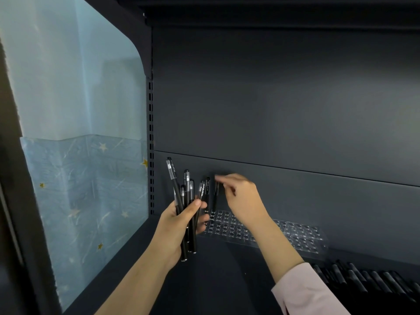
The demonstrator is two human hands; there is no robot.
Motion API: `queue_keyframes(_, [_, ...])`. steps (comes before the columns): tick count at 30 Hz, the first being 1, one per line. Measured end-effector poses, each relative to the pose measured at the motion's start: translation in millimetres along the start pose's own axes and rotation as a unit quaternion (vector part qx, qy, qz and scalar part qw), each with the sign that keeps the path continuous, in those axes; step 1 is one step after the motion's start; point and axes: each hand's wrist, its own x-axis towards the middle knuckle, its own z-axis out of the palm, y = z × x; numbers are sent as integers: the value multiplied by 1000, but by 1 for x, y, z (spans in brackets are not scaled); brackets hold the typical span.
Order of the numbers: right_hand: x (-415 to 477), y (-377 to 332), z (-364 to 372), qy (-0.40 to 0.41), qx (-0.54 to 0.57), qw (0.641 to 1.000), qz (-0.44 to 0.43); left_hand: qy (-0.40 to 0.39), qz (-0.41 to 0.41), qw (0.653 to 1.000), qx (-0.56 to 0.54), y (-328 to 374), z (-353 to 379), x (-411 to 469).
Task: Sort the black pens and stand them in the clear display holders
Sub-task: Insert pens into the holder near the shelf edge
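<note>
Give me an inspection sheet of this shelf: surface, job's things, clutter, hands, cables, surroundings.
Surface: dark shelf, matte.
Job's things: clear display holders along the back, visible holes empty; bunch of pens in hand; single pen upright at the holders' left end; loose pens lying front right.
Clutter: nothing seen.
Hands: left hand grips the bunch; right hand pinches the single pen's top, blurred.
Cables: nothing seen.
Surroundings: dark back panel; blue starred paper at left.

Left grip (pixel 179 222) holds pens (pixel 173 180); right grip (pixel 241 196) pinches pen (pixel 214 201) at holder (pixel 229 228)
</note>
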Motion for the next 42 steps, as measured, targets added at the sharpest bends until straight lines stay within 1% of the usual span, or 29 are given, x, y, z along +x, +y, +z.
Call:
queue_keyframes(2, [-2,3,4,-35,-25,999,-1,-4,4,1000,18,-1,0,-1])
queue_keyframes(4, [-4,3,6,-54,-10,998,12,-7,6,1000,27,-1,1,-1])
queue_keyframes(5, [-5,2,6,-50,3,999,19,-7,7,1000,28,-1,1,-1])
queue_keyframes(7, [-3,0,3,-15,30,999,36,-10,5,1000,21,0,0,-1])
queue_keyframes(9, [-1,-5,-3,15,82,995,62,-15,4,1000,16,0,0,0])
queue_keyframes(11, [-1,-12,-8,-15,161,983,87,-18,5,1000,15,0,1,-1])
queue_keyframes(13, [-2,-21,-10,-68,242,962,104,-20,5,1000,8,-1,2,-1])
queue_keyframes(14, [-2,-24,-11,-81,277,950,116,-22,5,1000,4,-1,3,-1])
queue_keyframes(16, [-3,-28,-11,-83,324,933,133,-24,9,1000,2,0,3,-2])
queue_keyframes(18, [-4,-31,-12,-84,342,926,134,-26,13,1000,4,0,3,-1])
queue_keyframes(20, [-3,-31,-14,-67,343,927,134,-22,15,1000,-1,-2,4,0])
queue_keyframes(21, [-1,-30,-15,-41,348,926,138,-17,16,1000,-7,-2,3,1])
queue_keyframes(23, [3,-26,-22,50,356,923,141,-3,17,1000,-9,-3,0,4])
queue_keyframes(25, [7,-20,-34,148,320,927,126,4,23,999,23,-2,-5,6])
queue_keyframes(27, [5,-16,-44,191,247,945,100,1,23,998,57,-1,-7,6])
queue_keyframes(29, [1,-14,-46,193,199,958,80,-4,16,997,79,-1,-6,6])
queue_keyframes(33, [-4,-9,-32,170,159,971,58,-10,16,991,132,-3,-4,4])
queue_keyframes(39, [-6,-2,-16,146,84,985,24,-13,17,994,110,-5,-5,6])
queue_keyframes(42, [-7,3,-9,126,25,992,-7,-15,17,995,98,-5,-3,5])
